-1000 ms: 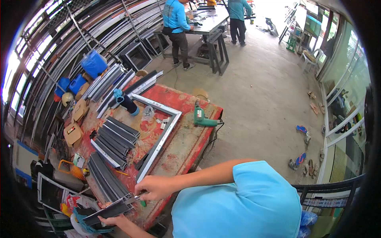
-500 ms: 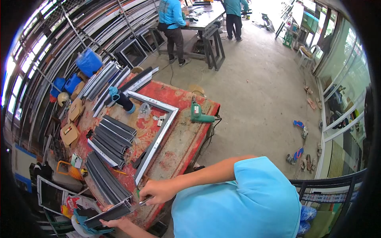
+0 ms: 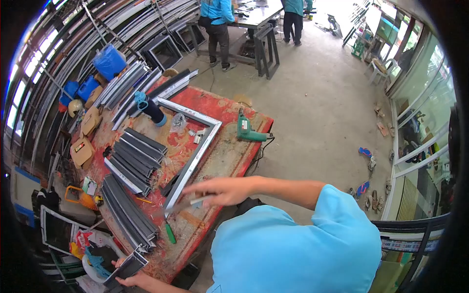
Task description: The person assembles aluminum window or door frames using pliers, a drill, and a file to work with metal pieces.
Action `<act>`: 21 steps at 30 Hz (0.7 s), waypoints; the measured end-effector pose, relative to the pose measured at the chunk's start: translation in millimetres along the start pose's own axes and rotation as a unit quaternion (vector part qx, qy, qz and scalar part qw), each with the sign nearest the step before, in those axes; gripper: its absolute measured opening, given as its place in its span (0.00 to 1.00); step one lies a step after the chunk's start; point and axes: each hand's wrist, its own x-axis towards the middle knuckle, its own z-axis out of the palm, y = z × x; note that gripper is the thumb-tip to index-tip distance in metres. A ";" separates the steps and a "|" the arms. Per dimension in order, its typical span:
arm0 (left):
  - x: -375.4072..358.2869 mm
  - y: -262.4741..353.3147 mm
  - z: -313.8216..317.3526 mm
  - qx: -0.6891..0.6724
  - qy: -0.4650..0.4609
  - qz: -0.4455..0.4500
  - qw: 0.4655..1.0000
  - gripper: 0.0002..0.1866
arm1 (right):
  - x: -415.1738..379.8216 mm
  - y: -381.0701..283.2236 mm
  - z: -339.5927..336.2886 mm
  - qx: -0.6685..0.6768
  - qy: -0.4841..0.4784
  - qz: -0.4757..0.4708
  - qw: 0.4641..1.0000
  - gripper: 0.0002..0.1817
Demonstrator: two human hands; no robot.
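My left hand (image 3: 128,278) grips a short dark metal profile (image 3: 128,267) at the table's lower left corner, its cut end facing the table. Over the near edge, my right hand (image 3: 222,190) is smeared by motion, fingers pointing left. A small pale, elongated thing (image 3: 199,199) shows under its fingers, too blurred to name. Below that hand, a green-handled screwdriver (image 3: 170,233) lies on the table. Several long dark profiles (image 3: 128,215) lie beside it. An L-shaped frame piece (image 3: 195,158) with a silvery face runs along the table near my right hand.
On the red-patterned table (image 3: 215,168) stand a green power drill (image 3: 250,131) with a trailing cord and a dark bottle (image 3: 152,112). More profiles (image 3: 137,156) are bundled there. Two people (image 3: 218,29) are at a far table (image 3: 256,19). Slippers (image 3: 362,188) lie on the right floor.
My right hand has left the profile's end and moved up and right, uncovering the screwdriver. My left hand has moved slightly down and left with the dark profile.
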 end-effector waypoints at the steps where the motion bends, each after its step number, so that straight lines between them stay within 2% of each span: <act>1: -3.5 -1.3 4.9 0.022 0.003 0.010 1.000 0.38 | -3.8 -6.7 -13.3 0.027 0.044 0.045 0.998 0.25; 2: -6.7 -3.6 9.6 0.056 0.015 0.007 0.998 0.40 | -6.5 -13.4 -20.3 0.060 0.090 0.090 0.990 0.25; 3: -10.0 -18.4 19.0 0.084 0.025 0.003 0.996 0.42 | -2.2 -18.5 -30.5 0.055 0.095 0.094 0.990 0.25; 5: -5.1 -40.1 24.9 0.108 -0.016 -0.057 0.992 0.40 | 17.0 -30.1 -43.9 -0.129 0.084 0.107 0.982 0.19; 6: -3.7 -52.4 31.9 0.136 -0.056 -0.070 0.987 0.39 | 25.8 -45.7 -51.3 -0.152 0.114 0.142 0.971 0.16; 7: -12.6 -61.7 52.3 0.072 -0.081 -0.138 0.984 0.36 | 29.3 -37.8 -65.3 -0.165 0.166 0.101 0.967 0.15; 8: -10.8 -61.6 53.9 0.062 -0.119 -0.154 0.979 0.35 | 31.7 -30.3 -81.6 -0.174 0.217 0.058 0.959 0.13; 9: -6.7 -63.2 54.9 0.048 -0.157 -0.168 0.972 0.34 | 25.4 -39.8 -104.5 -0.158 0.299 0.066 0.939 0.15; 10: -3.5 -56.4 50.4 0.072 -0.143 -0.148 0.976 0.34 | 12.9 -76.1 -124.4 -0.181 0.381 0.110 0.900 0.18; 11: -0.5 -50.5 45.1 0.095 -0.127 -0.127 0.979 0.34 | -3.0 -77.0 -149.8 -0.136 0.478 0.128 0.858 0.21; 12: -3.3 -45.7 47.4 0.134 -0.034 -0.063 0.988 0.33 | -29.2 -65.2 -181.3 -0.183 0.563 0.077 0.802 0.21; 13: -5.9 -35.2 45.1 0.126 -0.003 -0.061 0.990 0.35 | -51.6 -87.2 -191.9 -0.123 0.620 0.075 0.771 0.20; 14: -6.7 -33.4 42.6 0.122 -0.002 -0.061 0.991 0.35 | -81.9 -88.6 -203.1 -0.098 0.649 0.042 0.753 0.15; 16: -9.8 -31.7 41.6 0.132 0.010 -0.053 0.990 0.35 | -137.4 -80.3 -209.1 -0.084 0.702 0.022 0.706 0.13; 18: -12.5 -31.1 41.1 0.147 0.019 -0.049 0.988 0.36 | -169.2 -69.4 -191.5 -0.111 0.720 0.115 0.675 0.13; 19: -13.7 -31.2 41.0 0.156 0.024 -0.050 0.986 0.36 | -180.5 -59.8 -187.3 -0.113 0.723 0.117 0.672 0.13; 21: -15.9 -31.6 40.9 0.178 0.034 -0.049 0.982 0.36 | -198.9 -44.3 -178.9 -0.140 0.691 0.312 0.636 0.14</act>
